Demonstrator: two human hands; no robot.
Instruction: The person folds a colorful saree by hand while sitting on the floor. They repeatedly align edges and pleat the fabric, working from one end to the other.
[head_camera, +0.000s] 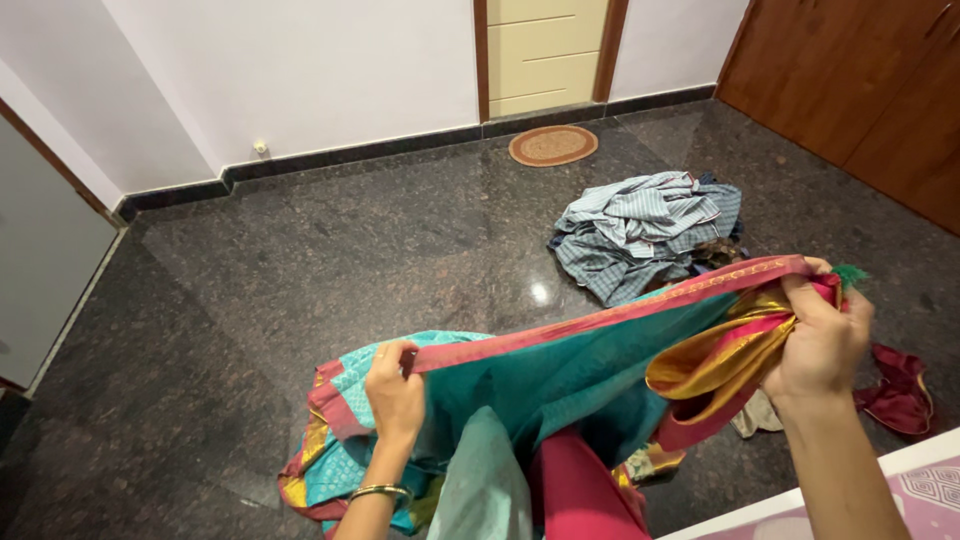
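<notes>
Two hands hold one long teal sari by its red and gold border, and we stretch that edge into a taut line between them, which keeps the selvedge straight while the rest of the cloth hangs down and pools on the dark polished stone floor. Our left hand, a gold bangle at the wrist, is closed in a pinch on the border near its lower end; our right hand is clenched higher around a gathered bunch of gold and pink folds, so the bulk stays collected instead of trailing. Beyond the sari lies a heap of striped blue-grey clothes, well apart from it, and a crumpled maroon cloth sits just beside our right hand's side of the floor. A white surface with a pink patterned cover cuts the lower right corner. Farther off, a round woven mat lies before a cream door, with brown wooden cupboard doors at right.
</notes>
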